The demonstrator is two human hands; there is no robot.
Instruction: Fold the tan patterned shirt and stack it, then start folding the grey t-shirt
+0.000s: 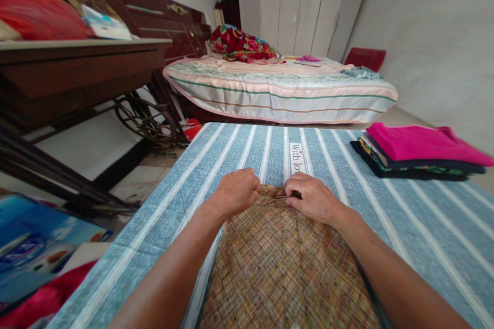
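"With lo" reads in dark letters on a white label (295, 154) of the blue striped tablecloth (370, 185), near the middle of its far edge, running toward the near edge; the right hand (312, 198) hides what follows. Lettering on the blue printed box (57, 234), beyond the left edge, is unclear.

Soft, fairly even light, with a bright glare spot on the glossy wardrobe doors (295, 7) and stretched edges.
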